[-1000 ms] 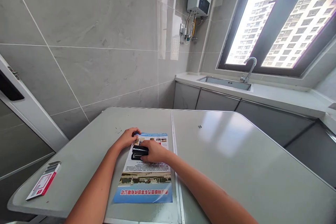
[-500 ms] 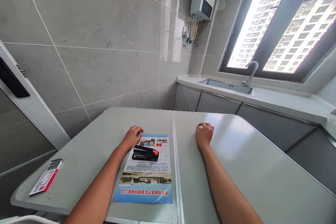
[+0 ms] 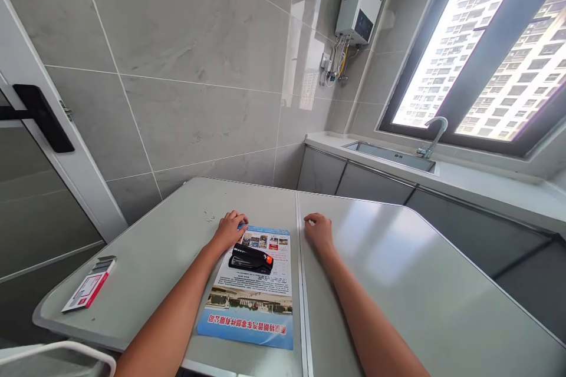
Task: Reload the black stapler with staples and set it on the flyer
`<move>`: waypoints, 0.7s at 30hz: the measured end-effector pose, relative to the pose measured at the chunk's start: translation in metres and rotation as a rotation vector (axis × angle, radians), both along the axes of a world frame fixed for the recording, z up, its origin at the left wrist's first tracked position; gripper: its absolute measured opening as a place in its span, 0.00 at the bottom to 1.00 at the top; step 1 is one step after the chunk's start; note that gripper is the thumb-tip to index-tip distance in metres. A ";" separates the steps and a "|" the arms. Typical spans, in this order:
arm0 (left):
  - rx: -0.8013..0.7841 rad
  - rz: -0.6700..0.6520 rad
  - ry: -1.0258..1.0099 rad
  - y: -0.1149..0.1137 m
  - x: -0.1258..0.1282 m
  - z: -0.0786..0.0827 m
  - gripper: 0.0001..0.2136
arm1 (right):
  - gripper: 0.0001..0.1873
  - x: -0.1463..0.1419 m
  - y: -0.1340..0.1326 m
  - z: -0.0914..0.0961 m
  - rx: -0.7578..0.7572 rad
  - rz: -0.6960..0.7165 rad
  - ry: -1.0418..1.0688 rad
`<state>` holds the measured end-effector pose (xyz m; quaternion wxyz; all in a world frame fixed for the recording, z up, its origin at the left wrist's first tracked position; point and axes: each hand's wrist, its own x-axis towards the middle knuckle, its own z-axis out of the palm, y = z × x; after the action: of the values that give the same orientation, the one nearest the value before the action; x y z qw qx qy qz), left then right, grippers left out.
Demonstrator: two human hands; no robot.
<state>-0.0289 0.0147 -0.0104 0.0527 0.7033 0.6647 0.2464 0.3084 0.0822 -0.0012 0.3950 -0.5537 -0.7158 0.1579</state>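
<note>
A printed flyer (image 3: pixel 245 324) with blue ends lies flat on the table, its large red lettering upside down to me. Across its upper half rests a black stapler (image 3: pixel 251 259) with an orange tip, touched by neither hand. At the flyer's far left corner is my left hand (image 3: pixel 230 230), fingers curled over the edge. My right hand (image 3: pixel 320 231) rests on the table just right of the seam, apart from the flyer. Its thumb and fingers are bent together; anything between them is too small to make out.
Small dark bits (image 3: pixel 210 218) lie left of my left hand. A red and white box (image 3: pixel 91 288) sits near the table's left edge (image 3: pixel 48 306). A seam (image 3: pixel 300 283) divides the tabletop. Beyond are a counter with a sink (image 3: pixel 393 156) and a door (image 3: pixel 66 159) at left.
My right hand has moved left, towards the seam and the flyer. My left hand stays at the flyer's corner. The whole view has shifted slightly as the head turned left.
</note>
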 end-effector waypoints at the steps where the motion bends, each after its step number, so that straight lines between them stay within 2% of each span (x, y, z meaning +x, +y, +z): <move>1: -0.001 0.001 -0.002 0.000 0.000 0.000 0.06 | 0.14 -0.021 -0.001 0.003 -0.001 0.059 0.001; 3: -0.006 0.006 0.000 0.000 0.000 -0.001 0.06 | 0.13 -0.062 0.000 0.007 -0.017 0.169 0.002; 6: -0.012 0.009 0.014 -0.001 0.000 -0.001 0.07 | 0.11 -0.114 0.009 0.010 -0.046 0.252 0.004; 8: -0.013 0.006 0.024 -0.001 -0.001 0.000 0.07 | 0.10 -0.136 0.015 0.009 -0.084 0.287 0.000; 11: -0.008 -0.009 0.030 -0.002 0.000 0.002 0.07 | 0.06 -0.151 0.021 0.006 -0.144 0.342 -0.020; 14: -0.002 -0.036 0.027 -0.002 0.000 0.004 0.05 | 0.05 -0.142 0.025 0.006 -0.163 0.364 -0.024; 16: 0.000 -0.045 0.027 -0.002 0.001 0.004 0.05 | 0.03 -0.123 0.027 0.007 -0.144 0.333 -0.014; 18: 0.003 -0.040 0.030 -0.002 0.001 0.003 0.04 | 0.05 -0.091 0.028 0.007 -0.115 0.260 -0.002; 21: 0.006 -0.031 0.036 -0.001 0.002 0.000 0.04 | 0.09 -0.024 0.025 0.003 -0.098 0.176 0.009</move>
<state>-0.0270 0.0133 -0.0102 0.0423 0.7179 0.6539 0.2350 0.2844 0.1073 0.0015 0.3550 -0.5066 -0.7514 0.2294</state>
